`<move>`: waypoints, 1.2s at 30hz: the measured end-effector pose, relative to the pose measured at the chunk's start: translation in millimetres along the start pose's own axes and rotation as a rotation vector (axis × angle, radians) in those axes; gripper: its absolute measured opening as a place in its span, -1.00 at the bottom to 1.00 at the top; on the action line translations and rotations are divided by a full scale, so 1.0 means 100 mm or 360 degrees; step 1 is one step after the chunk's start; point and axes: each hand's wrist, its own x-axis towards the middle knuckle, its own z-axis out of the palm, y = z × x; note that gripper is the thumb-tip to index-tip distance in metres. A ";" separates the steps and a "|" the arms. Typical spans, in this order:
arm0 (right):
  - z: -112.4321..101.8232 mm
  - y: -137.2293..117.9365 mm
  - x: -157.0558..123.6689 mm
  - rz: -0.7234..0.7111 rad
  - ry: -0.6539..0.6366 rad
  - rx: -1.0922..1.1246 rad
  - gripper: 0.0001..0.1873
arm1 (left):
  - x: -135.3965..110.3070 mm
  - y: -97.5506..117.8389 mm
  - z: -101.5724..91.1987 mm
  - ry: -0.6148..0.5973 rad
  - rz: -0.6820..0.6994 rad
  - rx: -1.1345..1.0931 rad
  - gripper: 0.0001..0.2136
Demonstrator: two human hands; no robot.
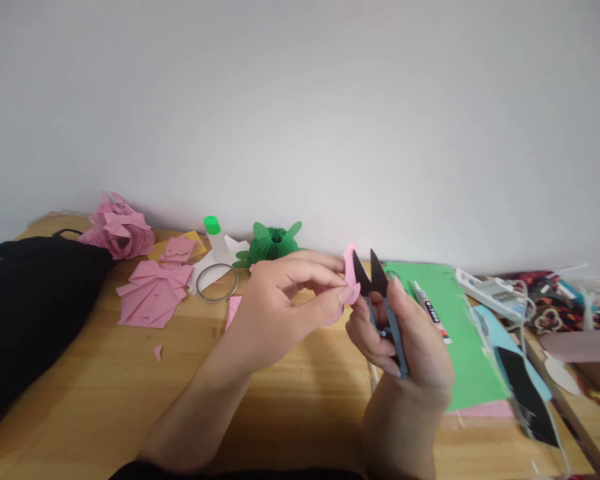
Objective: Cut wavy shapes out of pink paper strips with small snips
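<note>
My left hand (285,303) pinches a small curved piece of pink paper (350,268) between thumb and fingers, above the middle of the table. Wrapped in my right hand (410,333) are thread snips (389,327) with a blue-grey spring handle and black blades. The blades point up and stand apart. One blade lies close against the edge of the pink paper; whether it touches cannot be made out. Behind my left hand is a green pleated paper ball (274,245) with leaf-shaped pieces, partly covered by the hand.
At the left lie folded pink papers (155,293), a pink paper figure (117,227), a glue stick (215,237), a ring (217,282) and black cloth (40,313). To the right are green sheets (470,360), a glue tube (431,312), a white power strip (495,293) and a cable.
</note>
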 end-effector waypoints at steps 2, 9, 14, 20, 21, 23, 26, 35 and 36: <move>0.00 -0.01 0.00 -0.0012 -0.0009 -0.0002 -0.51 | 0.00 -0.01 -0.01 0.0007 0.0023 0.0022 -0.87; -0.01 0.02 0.00 -0.0061 0.0013 -0.0013 -0.56 | 0.01 -0.03 -0.01 0.0050 0.0066 0.0036 -0.86; 0.00 0.02 -0.02 -0.0254 0.0145 -0.0081 -0.61 | 0.00 -0.02 0.00 0.0061 0.0096 0.0054 -0.86; 0.04 0.03 0.02 -0.0418 0.0555 -0.0461 -0.78 | 0.00 -0.03 0.01 0.0052 0.0091 0.0092 -0.86; 0.05 0.04 0.02 -0.0407 0.0585 -0.0501 -0.79 | 0.00 -0.03 0.01 0.0065 0.0101 0.0117 -0.85; 0.06 0.06 0.03 -0.0377 0.0617 -0.0533 -0.81 | -0.01 -0.04 0.01 0.0104 0.0108 0.0174 -0.85; 0.07 0.07 0.04 -0.0328 0.0616 -0.0517 -0.82 | -0.02 -0.06 0.01 0.0130 0.0095 0.0224 -0.84; -0.29 -0.21 -0.16 -0.0453 0.0966 -0.0641 -0.84 | -0.02 -0.06 0.03 0.0204 0.0045 0.0271 -0.86; -0.42 -0.26 -0.22 -0.0435 0.1095 -0.0701 -0.83 | -0.02 -0.05 0.03 0.0218 0.0046 0.0278 -0.87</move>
